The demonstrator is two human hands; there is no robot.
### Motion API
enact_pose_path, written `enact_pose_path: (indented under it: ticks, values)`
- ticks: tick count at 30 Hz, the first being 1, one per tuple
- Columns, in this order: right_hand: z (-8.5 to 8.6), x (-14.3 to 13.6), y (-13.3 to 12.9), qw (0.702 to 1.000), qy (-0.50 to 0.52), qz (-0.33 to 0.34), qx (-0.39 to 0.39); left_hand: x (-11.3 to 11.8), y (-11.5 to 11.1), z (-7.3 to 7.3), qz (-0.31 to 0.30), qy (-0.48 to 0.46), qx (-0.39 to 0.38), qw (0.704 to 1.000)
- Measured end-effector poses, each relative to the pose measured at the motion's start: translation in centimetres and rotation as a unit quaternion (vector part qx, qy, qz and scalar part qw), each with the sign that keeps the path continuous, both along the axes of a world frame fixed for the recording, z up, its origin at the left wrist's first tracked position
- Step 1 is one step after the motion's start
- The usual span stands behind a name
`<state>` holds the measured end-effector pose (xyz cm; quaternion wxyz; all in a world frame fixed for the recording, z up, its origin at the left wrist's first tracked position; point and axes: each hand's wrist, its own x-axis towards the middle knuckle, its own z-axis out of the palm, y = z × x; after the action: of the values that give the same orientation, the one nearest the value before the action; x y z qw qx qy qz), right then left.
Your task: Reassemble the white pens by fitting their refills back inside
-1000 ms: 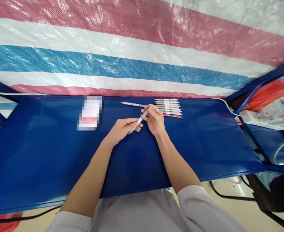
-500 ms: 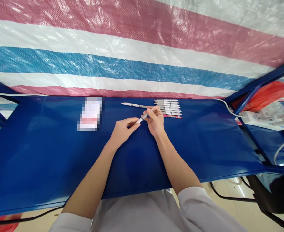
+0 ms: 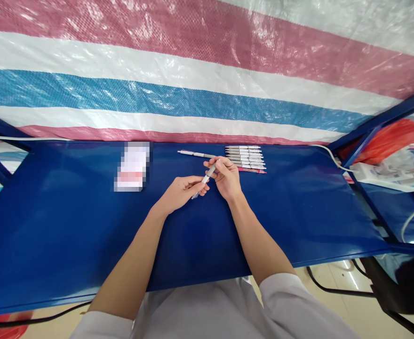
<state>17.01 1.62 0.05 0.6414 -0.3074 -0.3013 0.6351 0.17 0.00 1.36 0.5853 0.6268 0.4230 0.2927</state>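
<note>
A white and grey pen [image 3: 207, 177] slants between my two hands above the blue table. My left hand [image 3: 183, 192] is closed around its lower, clip end. At the upper, grey end my right hand [image 3: 226, 177] pinches it between thumb and fingers. Just behind the hands lies another white and grey pen [image 3: 197, 154], its right end partly covered by my right hand. Beyond that hand several similar pens [image 3: 245, 155] rest side by side in a stack. A red pen [image 3: 254, 170] lies at the near side of this row.
A blurred white and pink item [image 3: 132, 167] lies at the back left of the blue table [image 3: 298, 221]. Striped plastic sheeting [image 3: 193, 61] hangs behind. On the right are a blue frame bar, a red bag [image 3: 397, 139] and a white power strip [image 3: 376, 176].
The held pen has tilted steeper, with more of its lower end showing past my left hand. My left hand has shifted slightly down and its fingers have moved around the pen.
</note>
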Motion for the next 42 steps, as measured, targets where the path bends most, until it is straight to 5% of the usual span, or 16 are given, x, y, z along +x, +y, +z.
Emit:
enact_pose_path:
  ticks: [10,21,27,34,42]
  values:
    - [0.0,-0.3,0.3,0.998,0.005,-0.057,0.001,0.7,0.0,-1.7,0.106,0.072,0.21,0.969]
    - [-0.3,-0.1,0.0,1.0,0.005,0.007,0.017,-0.1,-0.1,0.4,0.006,-0.053,-0.04,0.998]
    - [-0.3,-0.3,0.0,0.999,0.027,0.001,0.024,0.0,-0.1,-0.1,0.018,-0.011,-0.003,1.0]
    - [-0.1,-0.6,0.2,0.999,0.027,-0.038,0.001,0.8,-0.3,-1.3,0.103,0.094,0.197,0.97]
    - [0.0,-0.3,0.0,1.0,0.016,-0.02,-0.01,0.1,-0.1,-0.2,0.011,-0.016,-0.009,1.0]
